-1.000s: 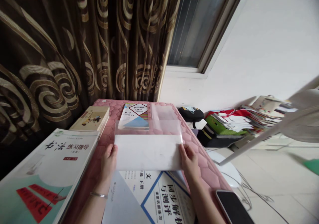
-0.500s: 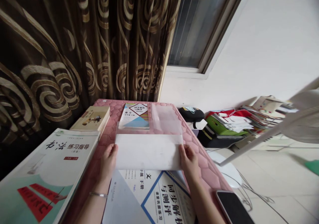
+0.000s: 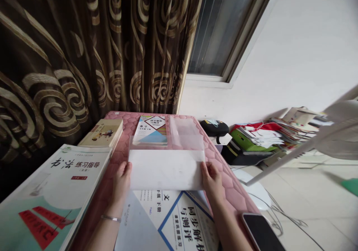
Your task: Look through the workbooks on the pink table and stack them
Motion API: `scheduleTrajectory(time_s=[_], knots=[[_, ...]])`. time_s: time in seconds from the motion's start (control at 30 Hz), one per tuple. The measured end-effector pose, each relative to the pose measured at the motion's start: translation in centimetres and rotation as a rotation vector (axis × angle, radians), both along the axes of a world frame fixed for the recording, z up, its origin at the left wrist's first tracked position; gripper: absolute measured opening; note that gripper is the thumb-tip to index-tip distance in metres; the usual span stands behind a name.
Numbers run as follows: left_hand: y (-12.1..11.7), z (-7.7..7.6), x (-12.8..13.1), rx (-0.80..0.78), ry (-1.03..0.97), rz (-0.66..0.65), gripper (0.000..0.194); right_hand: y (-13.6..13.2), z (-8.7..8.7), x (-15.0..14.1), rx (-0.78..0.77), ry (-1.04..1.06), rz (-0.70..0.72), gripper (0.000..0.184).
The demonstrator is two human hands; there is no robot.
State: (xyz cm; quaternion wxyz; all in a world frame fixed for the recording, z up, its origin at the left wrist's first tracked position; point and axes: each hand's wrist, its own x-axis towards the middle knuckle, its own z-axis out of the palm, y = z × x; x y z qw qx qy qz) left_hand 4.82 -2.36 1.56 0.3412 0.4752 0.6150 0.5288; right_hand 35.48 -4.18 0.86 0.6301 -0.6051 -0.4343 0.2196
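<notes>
Between both hands is a translucent plastic book cover, its near part white and its far strip see-through. My left hand pinches its left edge with thumb and fingers. At the right edge, my right hand grips it the same way. Under its near side lies a large workbook with a blue and white front, partly covered by the cover and my forearms. Beyond it, a smaller math workbook rests beside another folded translucent plastic sheet.
Stacked books, the top one a calligraphy guide, stand at the left, with a beige book behind. A phone lies at the right edge of the pink quilted surface. A white lamp pole and cables are on the right.
Almost nothing differs. Both hands keep their grip on the cover, which stays in nearly the same place above the large workbook.
</notes>
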Motion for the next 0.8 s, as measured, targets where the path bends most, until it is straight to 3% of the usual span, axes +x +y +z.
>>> scheduleTrajectory(time_s=[0.17, 0.43, 0.8], knots=[[0.0, 0.2, 0.2, -0.003, 0.006, 0.01, 0.039, -0.3, 0.2, -0.1, -0.005, 0.053, 0.039, 0.047], [0.0, 0.1, 0.1, 0.004, 0.016, 0.015, 0.04, 0.3, -0.8, 0.3, 0.001, 0.009, -0.002, 0.051], [-0.4, 1.0, 0.2, -0.019, 0.034, 0.002, 0.038, 0.0, -0.1, 0.0, 0.013, 0.081, 0.021, 0.05]])
